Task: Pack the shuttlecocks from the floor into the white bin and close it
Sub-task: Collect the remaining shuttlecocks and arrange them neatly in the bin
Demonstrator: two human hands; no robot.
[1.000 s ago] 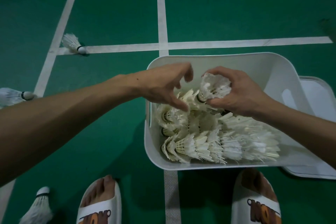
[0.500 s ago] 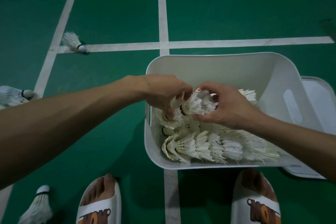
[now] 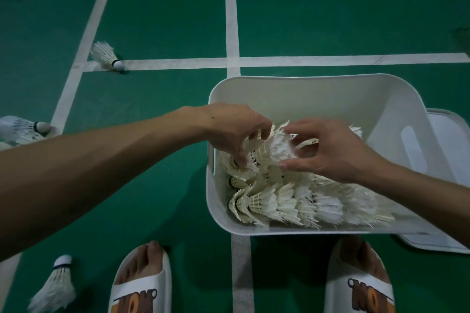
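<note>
Finds left hand [image 3: 234, 132] inside white bin [image 3: 305, 99], fingers curled, pinching left end of top shuttlecock [image 3: 277, 147]. Finds right hand [image 3: 328, 152] on same shuttlecock's feather skirt, fingers spread and bent over it, thumb beneath, gripping lightly. Notes top shuttlecock between both sets of fingertips, lying sideways on packed shuttlecocks [image 3: 279, 203] just below fingers. Records lid [image 3: 457, 140] off, on floor right of right-hand fingers, beside bin. Counts three loose shuttlecocks [image 3: 104, 54] on green floor, well left of left-hand fingers.
</note>
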